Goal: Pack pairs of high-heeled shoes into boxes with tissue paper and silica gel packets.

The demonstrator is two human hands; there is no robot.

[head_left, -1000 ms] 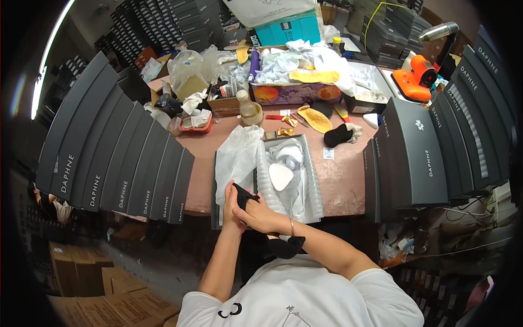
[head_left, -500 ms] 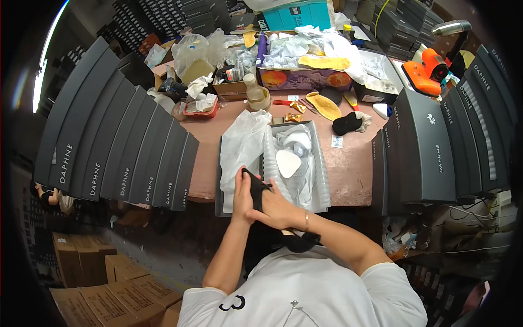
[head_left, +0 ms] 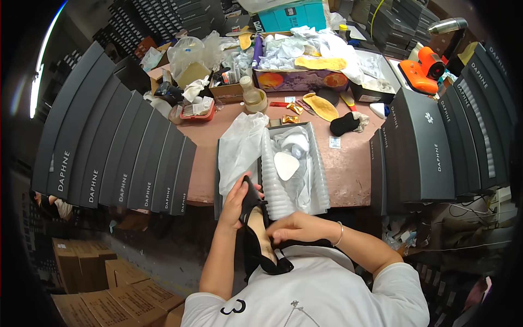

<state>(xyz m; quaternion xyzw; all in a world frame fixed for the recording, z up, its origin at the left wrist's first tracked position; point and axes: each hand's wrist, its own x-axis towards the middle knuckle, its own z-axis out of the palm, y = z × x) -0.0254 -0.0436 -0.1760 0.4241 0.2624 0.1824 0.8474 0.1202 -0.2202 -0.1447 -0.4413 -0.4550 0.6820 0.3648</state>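
A black shoe (head_left: 255,231) with a beige insole lies lengthwise before my chest, its far end raised. My left hand (head_left: 235,207) is wrapped round the far part of the shoe. Curled together, the fingers of my right hand (head_left: 294,228) are at the right edge of the shoe's opening; whether they pinch anything there is hidden. Just beyond stands an open grey shoebox (head_left: 317,163) lined with ribbed white padding. White tissue paper (head_left: 245,139) drapes over its left side, and a white rounded pad (head_left: 285,165) lies on the wrapping in its right side.
Rows of dark shoeboxes stand on the left (head_left: 117,141) and right (head_left: 419,147) of the pink table (head_left: 351,177). Farther back are a glass bottle (head_left: 252,94), a yellow insole (head_left: 322,107), a black cloth-like item (head_left: 343,125) and a carton (head_left: 299,80) of crumpled paper. Brown cartons (head_left: 81,267) sit lower left.
The shoe has turned so its insole faces up. My right hand has moved off its far part and back toward my chest, while my left hand keeps its hold.
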